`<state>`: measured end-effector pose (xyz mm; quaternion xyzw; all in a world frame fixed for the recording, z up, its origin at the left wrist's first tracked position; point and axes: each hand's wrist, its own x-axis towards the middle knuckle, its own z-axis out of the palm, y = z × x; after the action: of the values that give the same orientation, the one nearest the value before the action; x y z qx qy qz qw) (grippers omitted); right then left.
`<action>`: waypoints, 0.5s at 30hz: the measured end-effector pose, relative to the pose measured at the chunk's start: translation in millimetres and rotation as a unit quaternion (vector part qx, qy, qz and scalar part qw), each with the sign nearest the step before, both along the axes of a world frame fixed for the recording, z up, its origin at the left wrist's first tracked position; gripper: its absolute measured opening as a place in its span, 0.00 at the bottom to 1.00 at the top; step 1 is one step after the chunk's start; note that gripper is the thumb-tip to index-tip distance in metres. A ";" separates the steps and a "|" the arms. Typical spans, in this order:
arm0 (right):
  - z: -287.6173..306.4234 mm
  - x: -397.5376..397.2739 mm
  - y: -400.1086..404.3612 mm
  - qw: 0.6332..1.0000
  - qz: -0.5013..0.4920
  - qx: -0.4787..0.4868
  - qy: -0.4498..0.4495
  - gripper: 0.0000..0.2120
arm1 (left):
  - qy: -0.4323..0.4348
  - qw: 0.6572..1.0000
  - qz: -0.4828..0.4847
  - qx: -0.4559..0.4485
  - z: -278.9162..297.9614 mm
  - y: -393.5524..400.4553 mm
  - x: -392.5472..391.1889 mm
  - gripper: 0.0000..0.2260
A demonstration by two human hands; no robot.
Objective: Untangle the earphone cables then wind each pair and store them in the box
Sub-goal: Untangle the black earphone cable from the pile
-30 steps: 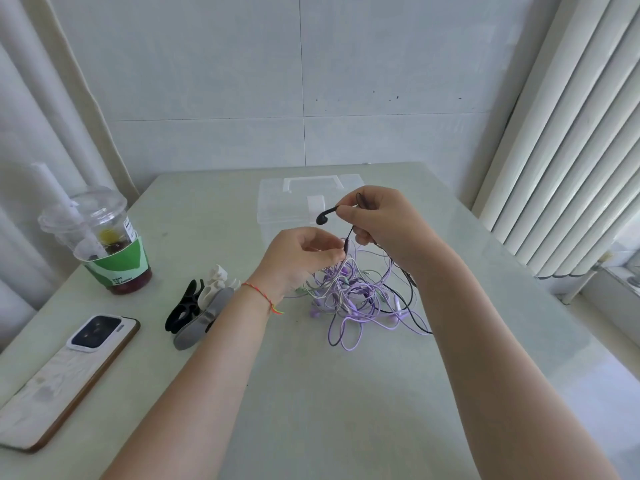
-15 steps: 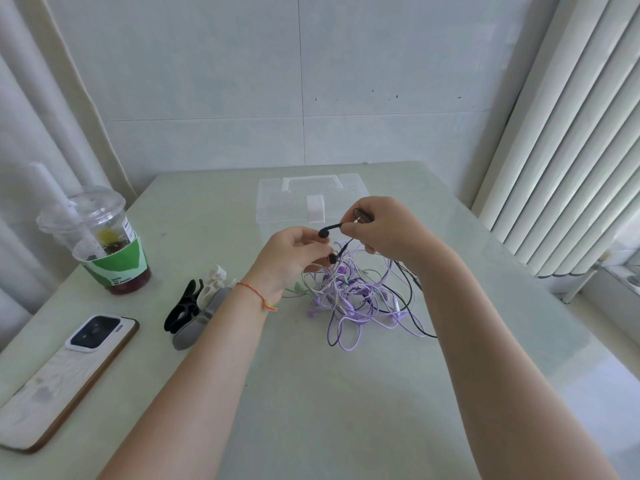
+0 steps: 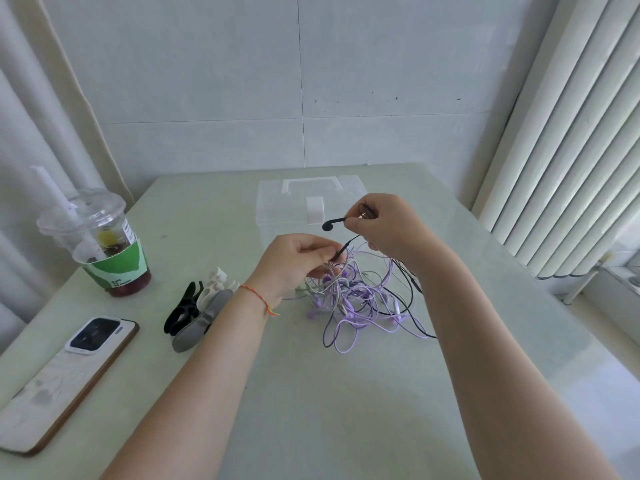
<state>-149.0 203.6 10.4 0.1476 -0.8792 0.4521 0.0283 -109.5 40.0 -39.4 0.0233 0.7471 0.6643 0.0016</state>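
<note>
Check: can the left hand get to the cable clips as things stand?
Probably yes. The clips lie uncovered just beside the left hand, nothing between, but that hand pinches a black earbud and would have to release it.

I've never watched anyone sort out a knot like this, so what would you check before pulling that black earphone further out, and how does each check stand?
1. Right hand grips the black earbud by its stem: ok.
2. Left hand pinches the second black piece on the same cable: ok.
3. Black cable free of the purple cables: not ok, it runs into the heap.
4. Where the black cable crosses inside the heap: cannot tell.
5. Clear box open for storing: not ok, lid is closed.
6. Cable clips within reach, left of the heap: ok.
</note>
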 end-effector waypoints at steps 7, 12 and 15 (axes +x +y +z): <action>7.5 7.5 6.2 0.996 0.065 -0.021 -0.057 0.02 | 0.001 0.994 0.093 -0.049 -7.3 -6.2 -7.2 0.10; 11.4 14.6 4.9 0.989 0.121 0.014 -0.084 0.02 | 0.085 0.975 0.183 -0.097 8.1 -5.4 -5.4 0.08; 13.4 19.6 -0.9 0.987 0.143 0.005 -0.066 0.01 | 0.050 0.999 -0.019 0.010 27.9 2.5 6.1 0.16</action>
<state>-129.5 202.7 23.8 0.2422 -0.8510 0.4562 -0.0953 -103.4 42.5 -11.5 0.0706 0.7392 0.6694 -0.0230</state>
